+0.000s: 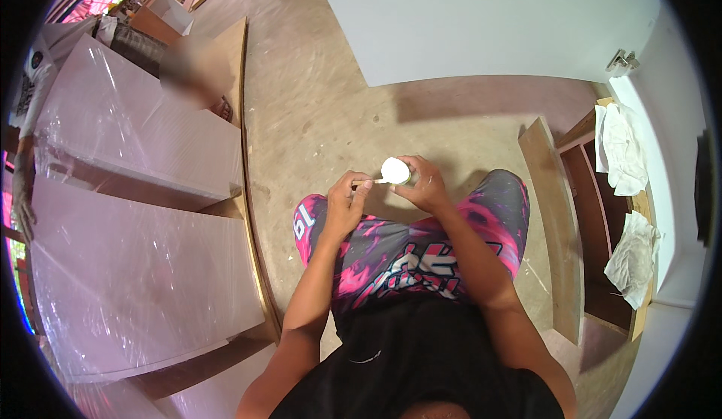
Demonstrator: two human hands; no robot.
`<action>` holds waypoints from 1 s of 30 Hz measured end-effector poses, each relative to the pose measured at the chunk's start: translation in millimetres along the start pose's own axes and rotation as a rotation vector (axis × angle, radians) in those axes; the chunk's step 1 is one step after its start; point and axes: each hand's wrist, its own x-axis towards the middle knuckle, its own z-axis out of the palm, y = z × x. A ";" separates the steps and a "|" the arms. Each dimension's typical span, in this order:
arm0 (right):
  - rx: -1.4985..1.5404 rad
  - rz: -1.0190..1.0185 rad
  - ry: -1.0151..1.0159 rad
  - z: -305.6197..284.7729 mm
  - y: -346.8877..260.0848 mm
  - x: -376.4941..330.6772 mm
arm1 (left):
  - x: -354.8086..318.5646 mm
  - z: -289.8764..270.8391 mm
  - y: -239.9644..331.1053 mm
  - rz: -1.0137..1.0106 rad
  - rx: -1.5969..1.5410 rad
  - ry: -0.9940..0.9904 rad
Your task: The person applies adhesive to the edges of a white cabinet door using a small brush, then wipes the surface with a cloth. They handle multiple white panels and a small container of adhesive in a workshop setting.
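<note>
My right hand (426,187) is closed around a small round cup (395,169), whose top shows bright white. Whether the white is paint, paste or a lid is hard to make out. Between the fingers of my left hand (348,199) is a thin tan stick (368,183) with a white end, pinched level and pointing right. Its white end meets the near left rim of the cup. It cannot be seen whether that end is bare or carries bristles. Both hands are close together above the concrete floor, just beyond my lap.
Plastic-wrapped pale cabinets (150,268) fill the left, with another person beside them. A white door panel (489,28) with a metal hinge (623,60) stands at upper right. White cloths (623,148) hang over a wooden frame (560,231) at right. Concrete floor (316,80) lies between.
</note>
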 end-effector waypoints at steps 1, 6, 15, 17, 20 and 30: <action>0.006 0.008 0.010 0.2 0.9 0.6 | 1.0 -2.4 2.9 -0.014 0.027 -0.018; 0.040 0.046 0.019 -4.3 -1.6 2.0 | 5.1 15.9 -4.9 -0.176 -0.366 0.143; 0.077 0.080 0.050 -9.8 0.5 1.5 | 15.1 29.0 -23.4 -0.448 -0.662 0.354; 0.073 0.068 0.028 -11.4 -5.3 3.4 | 16.4 34.9 -19.5 -0.487 -0.705 0.360; 0.116 0.056 0.031 -10.6 -7.2 3.7 | 17.2 40.2 -22.7 -0.506 -0.656 0.367; 0.107 0.000 0.027 -3.3 2.4 3.3 | 17.4 37.7 -16.2 -0.597 -0.551 0.457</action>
